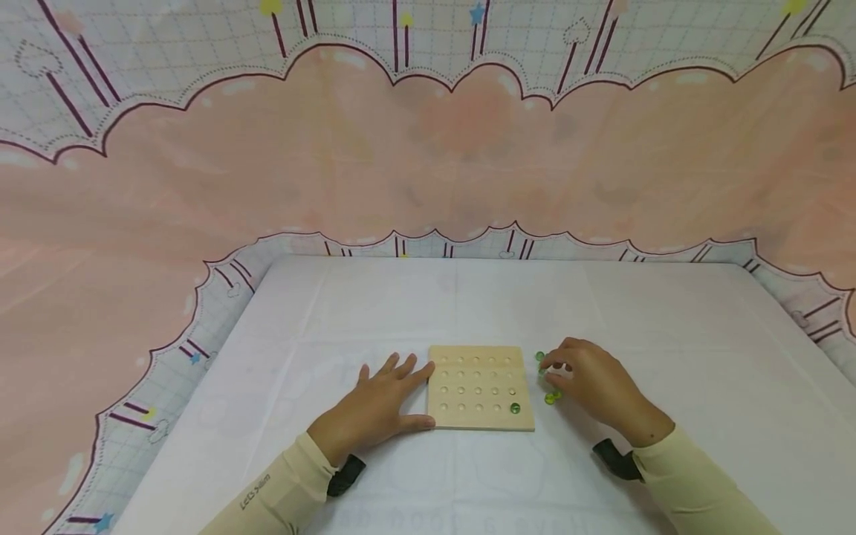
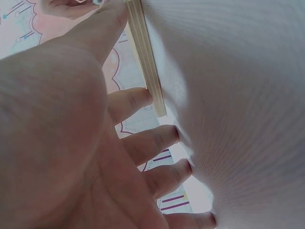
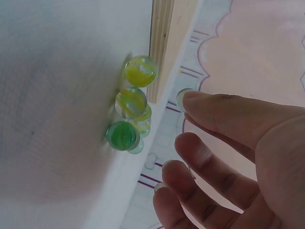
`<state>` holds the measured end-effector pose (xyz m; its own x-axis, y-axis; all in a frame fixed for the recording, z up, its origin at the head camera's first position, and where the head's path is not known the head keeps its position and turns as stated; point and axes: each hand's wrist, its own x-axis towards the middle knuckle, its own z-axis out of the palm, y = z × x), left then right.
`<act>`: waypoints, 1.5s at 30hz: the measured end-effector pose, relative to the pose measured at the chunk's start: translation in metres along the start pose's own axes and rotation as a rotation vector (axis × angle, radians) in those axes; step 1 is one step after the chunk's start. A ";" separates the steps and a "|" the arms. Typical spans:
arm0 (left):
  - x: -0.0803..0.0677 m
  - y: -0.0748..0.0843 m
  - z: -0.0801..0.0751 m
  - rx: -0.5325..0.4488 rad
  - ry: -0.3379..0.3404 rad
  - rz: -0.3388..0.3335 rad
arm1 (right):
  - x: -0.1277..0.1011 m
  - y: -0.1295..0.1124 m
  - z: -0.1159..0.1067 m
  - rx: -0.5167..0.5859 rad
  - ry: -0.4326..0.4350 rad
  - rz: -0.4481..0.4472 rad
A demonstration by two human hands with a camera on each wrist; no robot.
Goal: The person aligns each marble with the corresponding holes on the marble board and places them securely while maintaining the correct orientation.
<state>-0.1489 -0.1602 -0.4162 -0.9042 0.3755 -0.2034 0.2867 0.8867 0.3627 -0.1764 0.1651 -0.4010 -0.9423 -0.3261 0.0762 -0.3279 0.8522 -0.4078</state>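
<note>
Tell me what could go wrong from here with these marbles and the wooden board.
The loose marbles lie bunched on the smooth white cloth beside the wooden board; a nudge from the right hand could send them rolling. The left hand only lies flat against the board's edge, so the board might slide if bumped. The one green marble seated in a corner hole could then jump out.
</note>
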 end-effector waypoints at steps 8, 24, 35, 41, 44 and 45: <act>0.001 0.001 0.002 -0.011 0.000 0.011 | -0.002 -0.005 0.002 -0.021 -0.001 -0.051; 0.001 0.002 0.003 -0.002 -0.001 0.021 | 0.002 -0.018 0.013 -0.011 -0.008 -0.070; 0.001 0.001 -0.001 0.008 0.001 0.019 | 0.003 -0.021 0.018 0.027 -0.017 -0.102; 0.001 0.000 0.000 0.016 0.004 0.021 | 0.004 -0.022 0.022 0.037 -0.050 -0.096; 0.001 0.000 0.000 0.015 0.000 0.016 | 0.004 -0.022 0.022 0.047 -0.057 -0.095; 0.000 0.000 0.000 0.014 -0.001 0.014 | 0.004 -0.022 0.023 0.056 -0.062 -0.099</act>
<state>-0.1492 -0.1603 -0.4160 -0.8996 0.3885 -0.1994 0.3039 0.8849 0.3530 -0.1716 0.1359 -0.4125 -0.8991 -0.4331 0.0631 -0.4128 0.7911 -0.4514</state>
